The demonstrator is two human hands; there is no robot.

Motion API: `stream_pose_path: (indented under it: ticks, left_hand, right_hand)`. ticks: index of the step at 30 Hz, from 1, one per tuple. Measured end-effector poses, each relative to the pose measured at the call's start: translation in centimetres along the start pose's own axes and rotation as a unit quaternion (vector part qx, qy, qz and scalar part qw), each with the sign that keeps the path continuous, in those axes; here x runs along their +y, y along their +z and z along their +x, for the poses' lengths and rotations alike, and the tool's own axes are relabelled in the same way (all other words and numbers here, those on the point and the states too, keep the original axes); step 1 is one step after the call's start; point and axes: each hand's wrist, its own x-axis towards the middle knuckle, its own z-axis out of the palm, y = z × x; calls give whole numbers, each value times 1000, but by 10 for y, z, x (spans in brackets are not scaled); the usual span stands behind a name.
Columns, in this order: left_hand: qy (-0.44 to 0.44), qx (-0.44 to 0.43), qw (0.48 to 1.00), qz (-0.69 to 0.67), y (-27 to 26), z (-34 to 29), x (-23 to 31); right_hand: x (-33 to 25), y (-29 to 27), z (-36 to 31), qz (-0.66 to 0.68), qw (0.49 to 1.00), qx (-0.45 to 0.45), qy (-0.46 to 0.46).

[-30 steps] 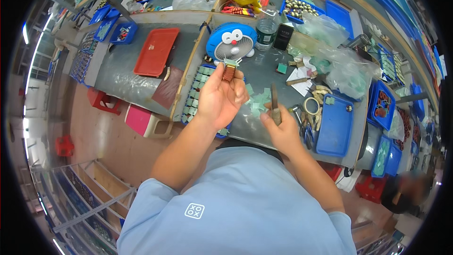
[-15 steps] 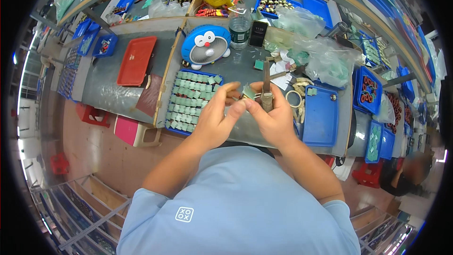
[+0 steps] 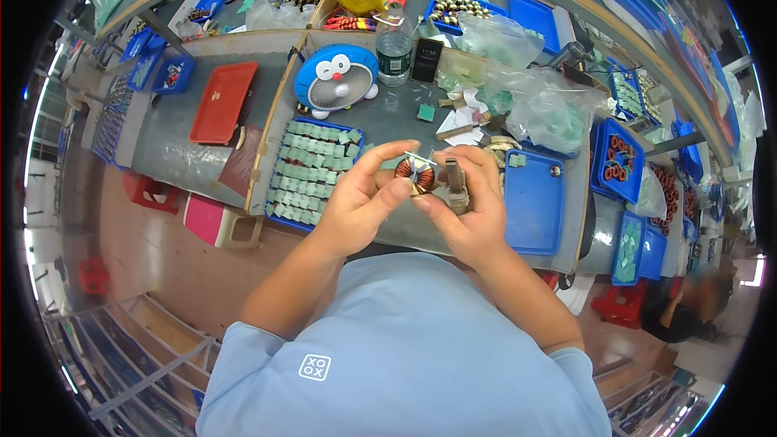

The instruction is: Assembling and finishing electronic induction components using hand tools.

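Note:
Between the fingers of my left hand [image 3: 360, 204] is a wire-wound ring coil [image 3: 423, 180], copper brown, with a pale green plate at its far side. My left thumb presses on its near edge. My right hand [image 3: 479, 214] is closed round a grey metal tool [image 3: 456, 184] with a narrow upright end; its exact kind I cannot make out. The right thumb tip reaches to the coil's right side. Left of my hands lies a blue tray [image 3: 283, 220] filled with rows of parts topped by green plates.
Behind the hands stand a blue cartoon-faced fan [image 3: 337, 81], a water bottle [image 3: 394, 55] and a phone [image 3: 426, 61]. A loose green plate [image 3: 426, 112] lies on the bench. At right sits a blue tray [image 3: 534, 202], with plastic bags [image 3: 550, 109] behind it. Farther left is a red tray [image 3: 224, 101].
The coil has turned so its copper windings now show. The metal tool has tipped, and its long bar looks shorter. Both hands stay close together.

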Motion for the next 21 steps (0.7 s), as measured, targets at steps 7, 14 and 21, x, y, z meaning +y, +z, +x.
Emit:
stream_pose_path:
  ticks: [7, 14, 21]
  left_hand:
    - [14, -19, 1000, -12, 26, -3, -10]
    - [9, -51, 999, -7, 43, -6, -22]
    - [19, -47, 999, 5, 61, -9, -28]
  right_hand:
    - [1, -24, -20, -25, 1000, -11, 6]
    - [8, -40, -37, -60, 997, 13, -37]
    - [16, -54, -44, -68, 990, 17, -126]
